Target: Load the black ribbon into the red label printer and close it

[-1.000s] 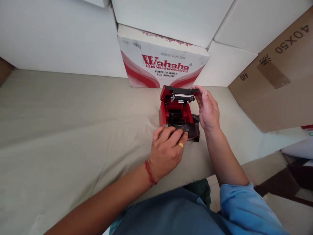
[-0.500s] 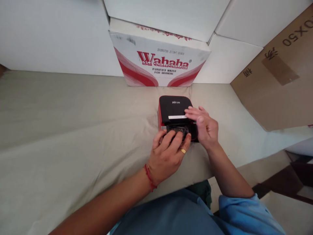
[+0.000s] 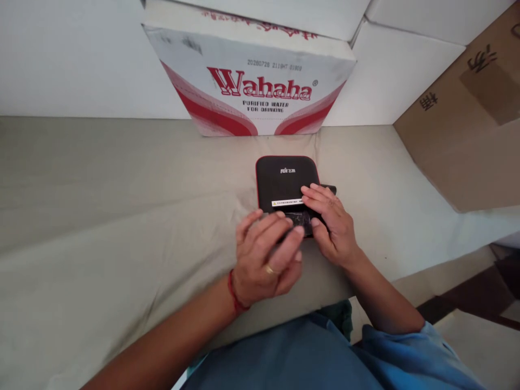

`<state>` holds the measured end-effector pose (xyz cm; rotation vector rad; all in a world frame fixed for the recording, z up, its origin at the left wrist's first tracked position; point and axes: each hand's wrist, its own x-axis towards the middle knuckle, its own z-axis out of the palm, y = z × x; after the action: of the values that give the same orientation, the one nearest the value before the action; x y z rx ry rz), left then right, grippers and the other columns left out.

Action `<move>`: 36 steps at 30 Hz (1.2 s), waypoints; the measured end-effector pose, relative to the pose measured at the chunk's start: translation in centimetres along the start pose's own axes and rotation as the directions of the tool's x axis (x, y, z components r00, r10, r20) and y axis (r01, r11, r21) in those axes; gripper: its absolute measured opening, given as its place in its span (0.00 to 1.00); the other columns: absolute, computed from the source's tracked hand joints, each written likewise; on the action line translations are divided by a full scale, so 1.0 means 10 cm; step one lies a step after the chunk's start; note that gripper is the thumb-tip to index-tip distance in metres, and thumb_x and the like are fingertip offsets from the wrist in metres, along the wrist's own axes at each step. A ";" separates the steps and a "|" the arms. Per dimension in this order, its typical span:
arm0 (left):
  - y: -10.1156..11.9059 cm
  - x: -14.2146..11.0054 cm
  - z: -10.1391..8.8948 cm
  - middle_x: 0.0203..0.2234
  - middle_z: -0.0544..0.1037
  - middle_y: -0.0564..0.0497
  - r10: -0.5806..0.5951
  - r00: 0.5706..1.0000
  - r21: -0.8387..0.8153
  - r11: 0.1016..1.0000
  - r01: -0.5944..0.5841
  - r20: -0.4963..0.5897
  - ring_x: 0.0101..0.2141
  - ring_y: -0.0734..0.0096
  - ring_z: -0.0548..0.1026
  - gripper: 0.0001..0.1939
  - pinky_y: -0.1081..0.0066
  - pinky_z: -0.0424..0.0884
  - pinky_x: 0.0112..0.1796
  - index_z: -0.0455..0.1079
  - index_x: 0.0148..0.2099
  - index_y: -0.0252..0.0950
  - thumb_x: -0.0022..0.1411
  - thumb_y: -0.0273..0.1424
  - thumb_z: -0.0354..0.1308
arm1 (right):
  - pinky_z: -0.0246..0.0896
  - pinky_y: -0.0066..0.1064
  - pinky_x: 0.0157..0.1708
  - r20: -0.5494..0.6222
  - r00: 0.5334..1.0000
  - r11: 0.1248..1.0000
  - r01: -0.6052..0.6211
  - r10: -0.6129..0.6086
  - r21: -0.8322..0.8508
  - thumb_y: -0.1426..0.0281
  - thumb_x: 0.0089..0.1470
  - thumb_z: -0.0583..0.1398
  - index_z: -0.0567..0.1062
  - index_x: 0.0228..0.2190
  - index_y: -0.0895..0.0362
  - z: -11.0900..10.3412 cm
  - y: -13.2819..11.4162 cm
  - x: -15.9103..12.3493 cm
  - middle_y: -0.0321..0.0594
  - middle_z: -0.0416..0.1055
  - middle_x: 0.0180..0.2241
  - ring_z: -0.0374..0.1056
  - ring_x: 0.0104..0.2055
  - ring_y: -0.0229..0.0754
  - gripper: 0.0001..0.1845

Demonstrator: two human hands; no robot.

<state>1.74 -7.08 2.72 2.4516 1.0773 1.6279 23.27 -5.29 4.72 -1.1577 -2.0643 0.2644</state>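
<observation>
Head view showed the left hand (image 3: 264, 259) half curled at the near edge of a black-topped device (image 3: 286, 184), its fingertips close to crinkled, glossy black film (image 3: 299, 219); whether its grip had closed on anything could not be told. The right hand (image 3: 333, 226) had an open grip, fingers laid along the lid's near right corner and thumb spread apart near the film. The smooth lid had rounded corners, a thin red rim and a white label strip (image 3: 286, 203). The device sat on creased, pale cloth (image 3: 105, 173), in front of a printed cardboard water carton (image 3: 260, 95).
</observation>
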 end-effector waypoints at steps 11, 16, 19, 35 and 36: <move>-0.47 0.14 -0.09 0.52 0.87 0.47 -0.168 0.981 -0.124 0.976 0.179 0.095 0.59 0.56 0.82 0.18 0.49 0.70 0.64 0.80 0.59 0.44 0.78 0.29 0.50 | 0.66 0.60 0.72 -0.033 0.999 0.999 -0.005 0.006 0.033 0.74 0.66 0.55 0.76 0.62 0.47 0.04 -0.02 0.02 0.44 0.81 0.64 0.72 0.71 0.54 0.27; -0.46 0.12 -0.03 0.49 0.88 0.46 -0.145 0.988 -0.070 0.986 0.149 0.054 0.56 0.55 0.84 0.16 0.51 0.73 0.58 0.81 0.56 0.42 0.77 0.27 0.52 | 0.64 0.59 0.73 -0.036 0.999 1.000 0.002 -0.002 0.011 0.75 0.65 0.55 0.77 0.61 0.48 0.03 -0.03 0.03 0.45 0.81 0.63 0.73 0.70 0.53 0.26; -0.49 0.11 -0.01 0.49 0.87 0.46 -0.154 0.986 -0.100 0.982 0.160 0.064 0.57 0.56 0.83 0.16 0.50 0.74 0.58 0.80 0.56 0.42 0.77 0.27 0.52 | 0.61 0.61 0.74 -0.033 0.999 1.000 0.003 -0.003 0.016 0.73 0.66 0.56 0.77 0.62 0.46 0.04 0.02 0.01 0.43 0.81 0.64 0.73 0.70 0.54 0.27; -0.64 -0.05 0.24 0.81 0.58 0.46 -0.552 0.758 -0.643 0.447 0.622 0.348 0.78 0.50 0.63 0.45 0.44 0.67 0.73 0.50 0.81 0.57 0.68 0.38 0.63 | 0.62 0.68 0.72 -0.112 0.974 0.971 0.211 -0.198 0.113 0.71 0.60 0.57 0.83 0.59 0.35 0.02 0.04 -0.10 0.38 0.82 0.49 0.71 0.65 0.58 0.31; -0.64 -0.05 0.25 0.81 0.58 0.46 -0.544 0.755 -0.663 0.417 0.622 0.366 0.77 0.51 0.63 0.45 0.45 0.67 0.73 0.49 0.81 0.57 0.68 0.38 0.62 | 0.62 0.68 0.72 -0.120 0.973 0.972 0.211 -0.198 0.105 0.71 0.60 0.57 0.83 0.60 0.35 0.02 0.03 -0.11 0.38 0.82 0.49 0.71 0.64 0.58 0.32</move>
<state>0.25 -1.58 -1.18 1.3433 0.8261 1.2945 23.64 -5.94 3.86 -0.8616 -2.0246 0.2137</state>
